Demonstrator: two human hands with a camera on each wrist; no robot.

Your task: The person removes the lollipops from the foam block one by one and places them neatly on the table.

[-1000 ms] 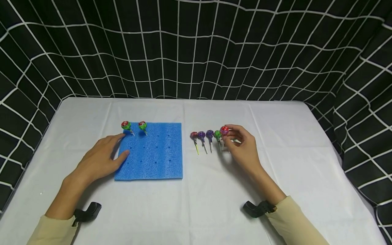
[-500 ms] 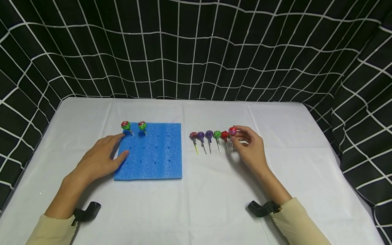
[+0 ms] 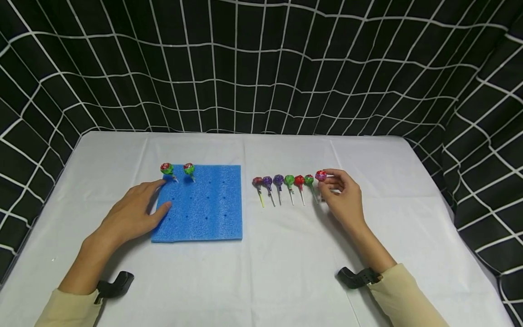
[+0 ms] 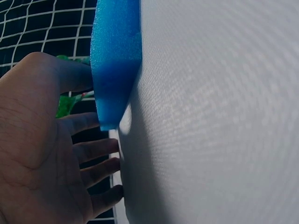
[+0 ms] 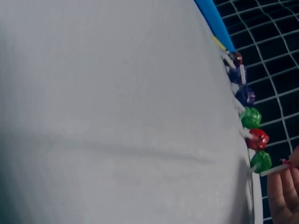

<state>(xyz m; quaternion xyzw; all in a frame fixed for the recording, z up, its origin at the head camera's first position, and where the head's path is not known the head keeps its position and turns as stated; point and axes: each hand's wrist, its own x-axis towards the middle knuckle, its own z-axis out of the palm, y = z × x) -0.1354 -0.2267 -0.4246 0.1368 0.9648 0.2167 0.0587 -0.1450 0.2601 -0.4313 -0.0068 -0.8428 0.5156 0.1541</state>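
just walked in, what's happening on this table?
A person is working with lollipops at a white-covered table. The right hand pinches a red lollipop by its stick at the right end of a row of six lollipops lying on the cloth. The left hand rests flat on the left edge of a blue foam pad. Two lollipops already stand in holes along the pad's far edge; the other holes in view are unfilled.
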